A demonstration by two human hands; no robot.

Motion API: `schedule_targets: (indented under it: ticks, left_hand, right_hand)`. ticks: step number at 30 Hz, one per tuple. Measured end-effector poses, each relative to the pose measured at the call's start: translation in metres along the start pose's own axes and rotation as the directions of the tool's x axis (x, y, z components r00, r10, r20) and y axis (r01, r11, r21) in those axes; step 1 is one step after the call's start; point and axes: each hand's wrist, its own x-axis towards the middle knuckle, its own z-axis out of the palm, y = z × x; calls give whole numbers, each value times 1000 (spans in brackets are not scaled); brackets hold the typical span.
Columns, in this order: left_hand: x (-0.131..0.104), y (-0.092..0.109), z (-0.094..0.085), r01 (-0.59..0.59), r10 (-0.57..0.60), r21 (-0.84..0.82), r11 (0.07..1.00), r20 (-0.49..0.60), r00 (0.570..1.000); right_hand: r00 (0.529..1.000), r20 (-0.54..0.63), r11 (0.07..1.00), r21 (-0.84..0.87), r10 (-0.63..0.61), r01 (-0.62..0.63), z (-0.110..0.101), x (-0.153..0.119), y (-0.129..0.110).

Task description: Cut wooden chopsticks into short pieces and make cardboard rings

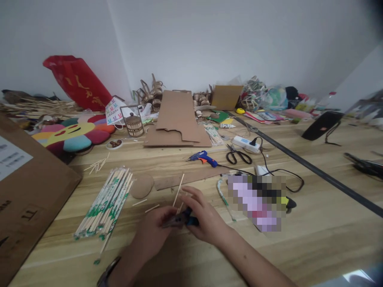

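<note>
The right hand point(206, 218) has its grip closed around the handles of a pair of pliers point(178, 219), whose handles are largely covered by the fingers and palm. The left hand point(154, 229) is curled at the pliers' nose, with its fingertips mostly hidden; whether its grip is closed on anything cannot be told. A thin wooden stick point(178, 190) rises at a slant between the hands, its lower end lost among fingers and pliers, so what holds it is unclear. Pliers and stick are both above the near middle of the tabletop point(302, 223). At the left wrist a dark band point(108, 272) is cut off by the bottom edge. To the left lie short cut sticks point(140, 202), a cardboard disc point(143, 186) and a bundle of paper-wrapped chopsticks point(104, 205), overlapping so that they cannot be counted. A cardboard box point(32, 199) runs out of view at the left edge. Beyond the hands are a blue glue gun point(205, 156), black-handled scissors point(238, 155) and a white power strip point(245, 144). Right of the hands, a pixelated patch point(255, 203) masks lilac and dark shapes that cannot be identified. Stacked cardboard sheets point(178, 115) partly hide small woven baskets point(156, 104) by the wall; plastic bags point(273, 98) there blur together.
</note>
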Motion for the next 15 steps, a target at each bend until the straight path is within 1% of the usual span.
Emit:
schedule_targets:
  ticks: [2,3,5,7,8,10,13,15]
  left_hand:
    - [3,-6,0,43,-49,-153,987,-34,998]
    - [5,-9,0,66,-81,-256,964,-47,996]
    - [6,-13,2,108,-148,-466,878,-50,988]
    - [7,-14,5,140,-203,-619,773,-31,979]
    - [7,-14,7,151,-219,-665,732,-19,976]
    - [7,-13,11,152,-225,-705,693,-10,974]
    - [7,-13,17,128,-189,-699,704,-11,982]
    - [7,-14,18,110,-166,-681,724,-17,986]
  right_hand:
    - [988,-150,999,43,24,-18,3,1,-1]
    - [980,-193,998,58,44,-34,4,1,-2]
    - [974,-211,994,83,80,-64,6,1,-4]
    - [980,-175,992,104,94,-77,8,2,-6]
    - [982,-161,990,112,100,-82,8,2,-7]
    - [981,-155,988,122,113,-94,9,2,-8]
    - [976,-174,985,132,130,-108,10,3,-7]
    - [972,-193,983,150,134,-106,10,4,-7]
